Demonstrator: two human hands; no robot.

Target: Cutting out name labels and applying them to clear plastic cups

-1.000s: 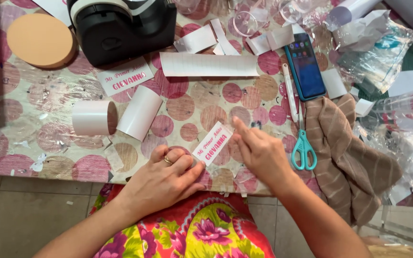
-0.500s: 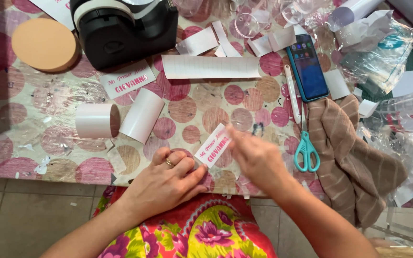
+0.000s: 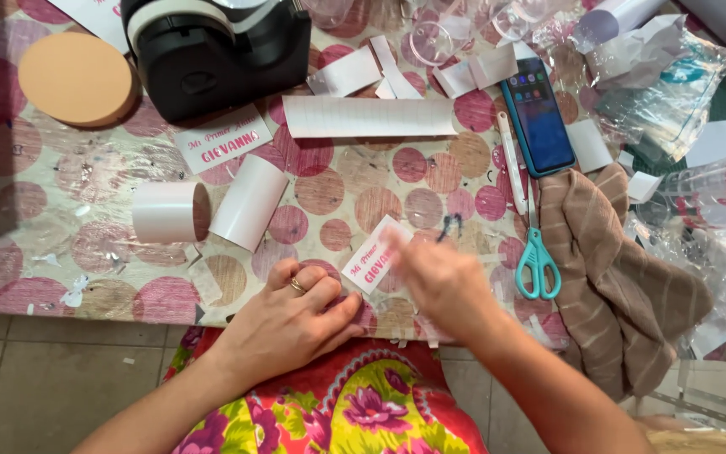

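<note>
left hand (image 3: 291,324) – flat, unclenched, pinning label (image 3: 375,264) at surface (image 3: 86,193) front edge | right hand (image 3: 439,282) – blurred, on label, grip unclear

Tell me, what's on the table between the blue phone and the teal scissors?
In the head view, a thin white pen lies there, running from beside the phone down toward the scissors. The brown striped cloth sits just to their right.
</note>
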